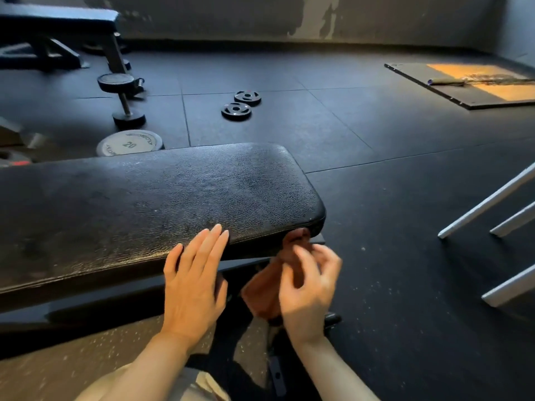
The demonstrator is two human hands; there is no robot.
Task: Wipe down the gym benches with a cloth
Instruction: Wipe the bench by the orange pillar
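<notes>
A black padded gym bench [150,204] runs across the view from the left, its rounded end at centre right. My left hand [194,273] rests flat, fingers straight, on the bench's near edge. My right hand [309,287] holds a brown cloth [266,290] with curled fingers just below the bench's near right corner. The cloth's top touches the underside of the pad's edge; my right hand hides part of it. A second black bench [58,21] stands at the far left.
On the dark rubber floor lie a dumbbell [123,96], a grey 20 plate [130,146] behind the bench and two small black plates [241,104]. A wooden platform [474,85] lies at the far right. White metal bars [492,204] slant in at right.
</notes>
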